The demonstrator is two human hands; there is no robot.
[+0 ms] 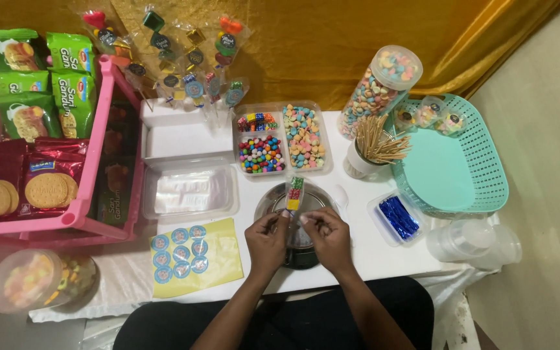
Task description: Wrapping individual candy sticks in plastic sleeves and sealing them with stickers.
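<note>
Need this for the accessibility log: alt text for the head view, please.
Seen from above, a person's left hand and right hand together hold a narrow clear plastic packet of coloured candies over a round metal scale on a white table. Behind it sits a clear divided candy tray; a teal plastic basket stands at right.

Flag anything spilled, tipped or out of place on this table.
Nothing is spilled. The tall candy jar leans at a tilt beside the skewer cup, and the round jar hangs over the table's front left corner.
</note>
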